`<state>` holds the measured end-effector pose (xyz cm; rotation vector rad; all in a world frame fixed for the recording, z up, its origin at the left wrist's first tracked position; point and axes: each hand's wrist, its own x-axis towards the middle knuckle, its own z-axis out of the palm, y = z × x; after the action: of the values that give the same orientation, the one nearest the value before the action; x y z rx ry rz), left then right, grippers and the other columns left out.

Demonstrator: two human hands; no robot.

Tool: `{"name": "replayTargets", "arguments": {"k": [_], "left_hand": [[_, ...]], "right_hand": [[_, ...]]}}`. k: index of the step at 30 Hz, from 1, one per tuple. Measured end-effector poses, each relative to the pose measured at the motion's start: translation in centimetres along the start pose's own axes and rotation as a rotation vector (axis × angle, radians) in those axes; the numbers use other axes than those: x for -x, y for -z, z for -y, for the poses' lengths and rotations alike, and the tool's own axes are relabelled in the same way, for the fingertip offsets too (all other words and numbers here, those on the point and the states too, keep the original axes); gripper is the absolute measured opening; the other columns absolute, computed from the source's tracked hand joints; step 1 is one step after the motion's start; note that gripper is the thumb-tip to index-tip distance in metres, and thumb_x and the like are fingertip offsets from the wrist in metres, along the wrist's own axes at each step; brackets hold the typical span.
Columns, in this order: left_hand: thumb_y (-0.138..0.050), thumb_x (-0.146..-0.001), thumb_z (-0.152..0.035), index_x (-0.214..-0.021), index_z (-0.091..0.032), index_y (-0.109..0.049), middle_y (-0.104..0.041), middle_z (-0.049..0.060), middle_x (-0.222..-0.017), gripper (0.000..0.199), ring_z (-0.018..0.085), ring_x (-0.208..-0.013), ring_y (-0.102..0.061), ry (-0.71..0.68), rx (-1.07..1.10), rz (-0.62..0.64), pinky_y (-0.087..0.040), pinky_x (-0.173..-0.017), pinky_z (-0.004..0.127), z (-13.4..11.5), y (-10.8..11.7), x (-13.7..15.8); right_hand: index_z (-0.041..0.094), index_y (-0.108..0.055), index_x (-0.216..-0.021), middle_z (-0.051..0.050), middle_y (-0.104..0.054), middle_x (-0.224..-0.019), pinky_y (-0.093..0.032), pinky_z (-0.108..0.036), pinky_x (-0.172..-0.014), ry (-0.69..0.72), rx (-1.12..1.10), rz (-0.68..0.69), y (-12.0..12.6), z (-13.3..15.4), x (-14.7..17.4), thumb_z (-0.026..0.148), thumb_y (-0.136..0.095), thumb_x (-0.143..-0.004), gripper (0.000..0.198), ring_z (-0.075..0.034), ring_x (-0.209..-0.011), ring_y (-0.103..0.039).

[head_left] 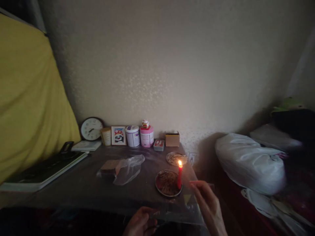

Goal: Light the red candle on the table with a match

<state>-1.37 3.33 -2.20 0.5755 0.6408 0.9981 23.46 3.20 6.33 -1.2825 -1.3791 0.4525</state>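
Note:
A lit red candle (179,177) stands at the right edge of a round metal dish (168,183) holding brownish material, near the front right of a dark table (81,186). My right hand (209,205) is raised just right of the candle, its fingertips pressed together close to the dish's rim. The dim light hides whether anything thin is pinched between them. My left hand (141,224) sits low at the table's front edge with its fingers curled in. A second small metal dish (175,158) lies behind the candle.
A crumpled clear plastic bag (129,167) and a brown block (109,166) lie mid-table. Along the wall stand a clock (92,128), a panda picture (118,135), tins (133,135) and small boxes (172,139). A book (41,172) lies at left, white bags (251,164) at right.

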Motion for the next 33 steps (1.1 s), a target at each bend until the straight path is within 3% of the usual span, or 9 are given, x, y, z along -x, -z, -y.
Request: {"name": "replayTargets", "arguments": {"k": [4,9,15,21,33], "left_hand": [[-0.080,-0.053,-0.039,-0.072,-0.020,-0.065,-0.074,0.003,-0.090,0.030,0.016,-0.071,-0.065,-0.038,-0.028,-0.015,-0.044,-0.067,0.029,0.3,-0.4,0.2],[-0.078,-0.057,-0.039,-0.074,-0.018,-0.065,-0.071,0.004,-0.076,0.030,0.018,-0.074,-0.064,-0.130,-0.047,0.013,-0.044,-0.070,0.031,0.4,-0.9,0.9],[-0.075,-0.063,-0.037,-0.075,-0.016,-0.064,-0.069,0.003,-0.075,0.027,0.016,-0.070,-0.061,-0.227,-0.282,0.007,-0.042,-0.069,0.028,-0.1,-2.3,1.8],[-0.072,-0.064,-0.043,-0.079,-0.018,-0.063,-0.065,0.001,-0.072,0.031,0.015,-0.070,-0.058,-0.275,-0.464,0.009,-0.041,-0.066,0.026,-0.2,-1.9,1.5],[-0.068,-0.071,-0.035,-0.093,-0.020,-0.059,-0.069,0.004,-0.090,0.028,0.020,-0.087,-0.061,-0.343,-0.473,0.078,-0.042,-0.078,0.030,-0.1,-1.5,2.1]], "right_hand": [[0.021,-0.060,-0.080,-0.001,-0.059,-0.081,-0.046,-0.018,-0.069,0.153,-0.081,0.248,-4.3,2.4,3.9,0.037,-0.046,-0.088,0.023,-0.013,-0.076,-0.058],[0.021,-0.062,-0.081,-0.001,-0.060,-0.080,-0.047,-0.017,-0.070,0.276,-0.050,0.369,-7.8,1.0,5.9,0.031,-0.047,-0.088,0.019,-0.012,-0.075,-0.060],[0.022,-0.063,-0.088,-0.002,-0.063,-0.084,-0.049,-0.018,-0.073,0.279,0.048,0.409,-7.9,-1.1,6.6,0.031,-0.051,-0.086,0.015,-0.012,-0.079,-0.062],[0.021,-0.063,-0.089,-0.004,-0.063,-0.085,-0.051,-0.018,-0.072,0.323,0.110,0.418,-8.2,-2.1,6.5,0.028,-0.053,-0.085,0.013,-0.012,-0.078,-0.064],[0.021,-0.061,-0.086,-0.003,-0.063,-0.084,-0.052,-0.018,-0.071,0.354,0.120,0.350,-8.5,-1.9,7.1,0.024,-0.056,-0.081,0.008,-0.013,-0.077,-0.065]]}}
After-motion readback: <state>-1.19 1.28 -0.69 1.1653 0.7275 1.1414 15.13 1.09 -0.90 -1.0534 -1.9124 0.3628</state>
